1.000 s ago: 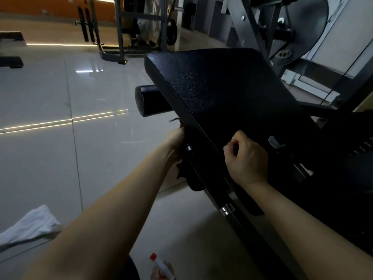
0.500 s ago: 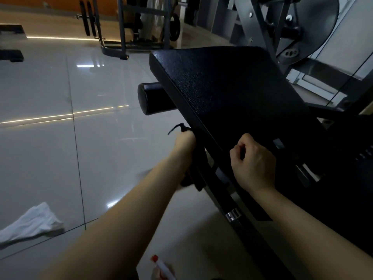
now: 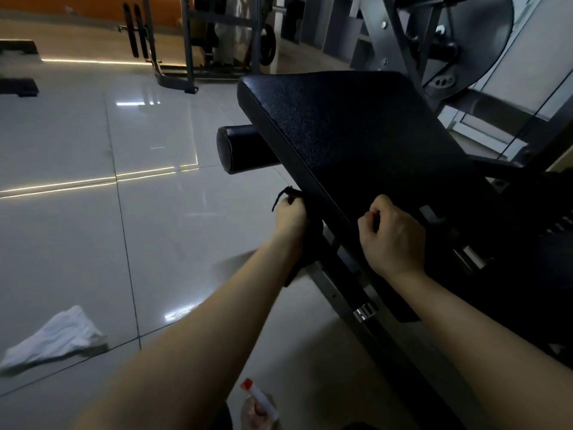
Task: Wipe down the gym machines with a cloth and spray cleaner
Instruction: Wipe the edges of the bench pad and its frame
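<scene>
At the near side edge of the slanted black seat pad [image 3: 356,144], in the head view, our left grip [image 3: 290,214] is closed round a dark cloth [image 3: 297,265]. One frayed end pokes out above the knuckles and the rest hangs below the wrist against the grey frame rail [image 3: 328,285]. Our right grip [image 3: 391,235] sits curled on the pad's lower corner; we cannot tell whether it holds anything or only braces there. The cloth looks soft, limp and light, so we judge it best bunched in the palm, so a flat fold can be pressed along the pad's side. The pad's pebbled vinyl looks firm and would give some drag under a damp cloth. The machine looks heavy and fixed, so bracing on it seems safe. The spray bottle [image 3: 259,405], with its red-tipped white nozzle, is on the floor [image 3: 77,237] near our body; it is probably light and smooth, and best taken round the neck. A white cloth [image 3: 59,339] lies crumpled on the tiles to our left, and a black roller pad [image 3: 240,150] juts out beneath the seat pad.
</scene>
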### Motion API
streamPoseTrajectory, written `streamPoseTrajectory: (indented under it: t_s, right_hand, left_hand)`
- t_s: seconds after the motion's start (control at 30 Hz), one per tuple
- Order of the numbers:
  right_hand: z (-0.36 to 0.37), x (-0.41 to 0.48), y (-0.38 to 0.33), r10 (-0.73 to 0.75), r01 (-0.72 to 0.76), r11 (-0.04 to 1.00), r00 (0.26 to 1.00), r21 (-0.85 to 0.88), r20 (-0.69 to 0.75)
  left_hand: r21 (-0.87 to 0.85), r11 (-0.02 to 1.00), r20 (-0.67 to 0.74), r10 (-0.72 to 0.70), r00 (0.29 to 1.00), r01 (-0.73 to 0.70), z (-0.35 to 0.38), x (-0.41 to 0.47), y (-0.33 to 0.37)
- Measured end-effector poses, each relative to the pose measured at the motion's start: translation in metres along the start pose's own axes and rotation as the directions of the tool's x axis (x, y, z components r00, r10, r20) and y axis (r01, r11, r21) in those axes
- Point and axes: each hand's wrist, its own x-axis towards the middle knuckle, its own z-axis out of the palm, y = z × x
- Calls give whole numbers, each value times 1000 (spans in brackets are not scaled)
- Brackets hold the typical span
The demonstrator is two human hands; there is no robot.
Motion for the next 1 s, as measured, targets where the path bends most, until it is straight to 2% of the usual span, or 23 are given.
streamPoseTrajectory:
  t_s: [0.1, 0.3, 0.43, 0.57, 0.67, 0.77, 0.83, 0.87, 0.9, 0.93, 0.97, 1.0]
  right_hand:
    - [-1, 1, -2, -4, 3, 999, 1000, -38, -1]
    - [-1, 0, -4, 0, 0, 998, 1000, -64, 9]
    - [-1, 0, -3, -4, 5, 999, 1000, -45, 12]
    - [-3, -1, -4, -8, 9, 1000, 1000, -28, 15]
    - [-4, -1, -4, -7, 8, 999, 1000, -32, 14]
    - [-3, -2, -2, -11, 11, 1000, 1000, -13, -3]
    - [-2, -1, 0, -13, 13, 1000, 1000, 13, -1]
    - [-1, -2, 0, -13, 13, 1000, 1000, 21, 1]
    - [-1, -1, 1, -13, 13, 1000, 1000, 26, -1]
    - [-1, -1, 2, -14, 14, 999, 1000, 35, -3]
    - [-1, -2, 3, -13, 14, 999, 1000, 50, -4]
    - [-1, -1, 3, -16, 16, 998, 1000, 60, -1]
  left_hand:
    - [99, 993, -78, 79, 994, -71, 1, -22, -19]
    - [32, 999, -78, 35, 996, -33, 10, -52, -38]
    - [-172, 979, 48, -102, 994, 109, -1, -66, -41]
    - [-258, 933, 218, -196, 956, 250, -4, -105, -50]
    - [-190, 943, 297, -212, 931, 275, -5, -130, -53]
    - [1, 943, 362, -311, 879, 333, -13, -147, -49]
    - [100, 919, 353, -392, 850, 382, -22, -155, -43]
    - [109, 914, 318, -404, 858, 390, -27, -159, -41]
    - [116, 929, 249, -370, 895, 351, -31, -163, -39]
    - [157, 955, 172, -278, 945, 252, -36, -164, -38]
    - [218, 971, 123, -124, 985, 95, -38, -167, -37]
    - [251, 963, 139, 63, 988, -97, -39, -167, -37]
